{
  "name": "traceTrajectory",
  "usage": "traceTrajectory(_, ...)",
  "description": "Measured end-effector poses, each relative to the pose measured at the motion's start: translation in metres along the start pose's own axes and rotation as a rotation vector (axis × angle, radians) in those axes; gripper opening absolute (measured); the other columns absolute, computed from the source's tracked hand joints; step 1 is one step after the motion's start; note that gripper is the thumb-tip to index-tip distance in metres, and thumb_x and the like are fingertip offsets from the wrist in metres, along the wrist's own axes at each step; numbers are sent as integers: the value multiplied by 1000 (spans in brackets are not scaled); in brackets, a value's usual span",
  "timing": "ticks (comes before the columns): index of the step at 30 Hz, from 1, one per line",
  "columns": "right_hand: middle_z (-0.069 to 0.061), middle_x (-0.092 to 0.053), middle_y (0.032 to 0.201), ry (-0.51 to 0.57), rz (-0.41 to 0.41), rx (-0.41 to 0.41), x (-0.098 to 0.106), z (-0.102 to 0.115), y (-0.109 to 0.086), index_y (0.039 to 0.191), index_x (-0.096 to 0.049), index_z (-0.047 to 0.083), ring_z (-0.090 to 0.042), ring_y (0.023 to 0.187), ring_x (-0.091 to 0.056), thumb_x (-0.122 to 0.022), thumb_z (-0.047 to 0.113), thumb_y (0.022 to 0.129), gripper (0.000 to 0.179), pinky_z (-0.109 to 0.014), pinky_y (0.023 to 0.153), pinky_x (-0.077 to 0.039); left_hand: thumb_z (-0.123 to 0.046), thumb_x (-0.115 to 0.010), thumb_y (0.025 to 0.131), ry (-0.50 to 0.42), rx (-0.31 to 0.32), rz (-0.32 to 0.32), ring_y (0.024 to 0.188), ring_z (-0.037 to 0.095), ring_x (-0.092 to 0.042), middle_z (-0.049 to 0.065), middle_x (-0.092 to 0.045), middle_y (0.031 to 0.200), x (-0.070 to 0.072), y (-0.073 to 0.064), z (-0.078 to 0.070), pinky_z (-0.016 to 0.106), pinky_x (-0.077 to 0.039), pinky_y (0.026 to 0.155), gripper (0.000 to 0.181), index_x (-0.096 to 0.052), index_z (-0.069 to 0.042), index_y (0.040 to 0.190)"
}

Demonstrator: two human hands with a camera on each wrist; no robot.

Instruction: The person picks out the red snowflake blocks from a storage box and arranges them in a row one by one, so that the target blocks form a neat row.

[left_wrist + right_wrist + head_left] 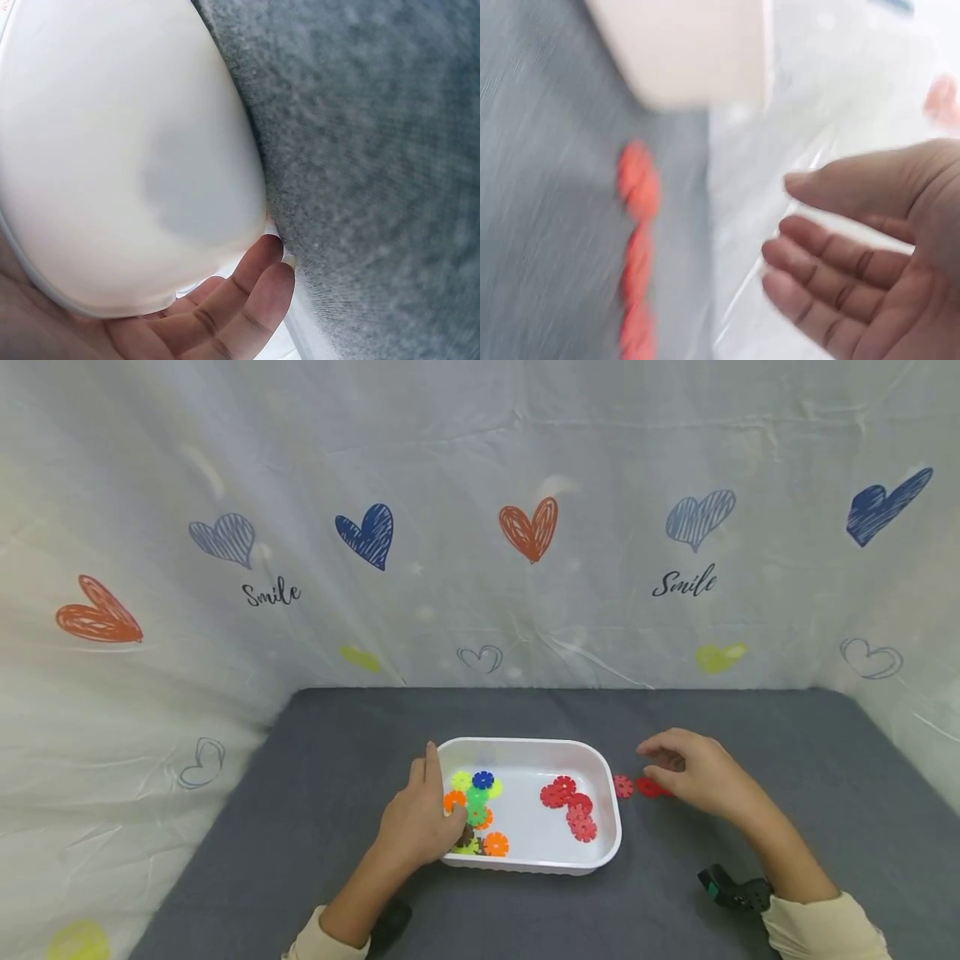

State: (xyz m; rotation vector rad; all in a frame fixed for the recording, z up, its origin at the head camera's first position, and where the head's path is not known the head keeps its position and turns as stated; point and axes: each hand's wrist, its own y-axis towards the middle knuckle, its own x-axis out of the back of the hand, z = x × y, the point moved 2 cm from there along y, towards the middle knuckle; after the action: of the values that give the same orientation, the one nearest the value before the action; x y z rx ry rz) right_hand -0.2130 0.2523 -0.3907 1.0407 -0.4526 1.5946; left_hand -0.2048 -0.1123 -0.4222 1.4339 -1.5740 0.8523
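Observation:
A white plastic tray [532, 862] lies on the grey cloth, gripped at its left end by my left hand [420, 818]. The thumb is over the rim, and in the left wrist view the fingers [259, 300] curl against the outer wall. Red toothed plastic discs [581, 814] are gathered in the tray's right half. Yellow, green, blue, orange and dark discs [477, 814] are at its left, partly hidden by the thumb. My right hand [701, 772] hovers right of the tray with loosely bent fingers and holds nothing. Beneath and beside it runs a row of red discs [636, 259].
Dark grey cloth [247, 893] covers the table. Behind and at the sides hangs a white sheet [450, 443] printed with hearts. A black watch-like strap device [735, 891] is at the right wrist.

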Motion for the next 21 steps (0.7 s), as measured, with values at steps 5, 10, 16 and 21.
traceTrajectory(5,4,-66,97,-57,20,262,-14,49,7,96,-74,11,-15,86,-63,-80,-1,78,22,-39,76,-55,-22,-64,82,-9,-1,3,59,20,-48,24,-41,144,0,0,0,33,-38,48,92,-18,5,157)
traceTrajectory(10,-3,-62,119,-195,267,369,-46,81,11,108,-73,13,-21,106,-58,-82,4,76,34,-34,81,-55,-23,-64,82,-9,1,-1,60,21,-49,23,-41,144,-1,1,2,32,-39,49,92,-18,5,157)
traceTrajectory(16,-12,-52,135,-496,415,390,-76,91,19,115,-63,16,-34,122,-50,-85,9,71,50,-47,90,-50,-24,-65,82,-8,1,2,59,20,-48,23,-41,144,-2,2,3,32,-39,48,93,-18,5,157)
traceTrajectory(21,-4,-53,99,-644,404,382,-86,92,27,106,-61,15,-21,86,-53,-85,13,70,43,-37,76,-50,-25,-65,82,-6,2,-2,58,19,-47,22,-41,143,-2,2,4,31,-38,47,93,-18,4,157)
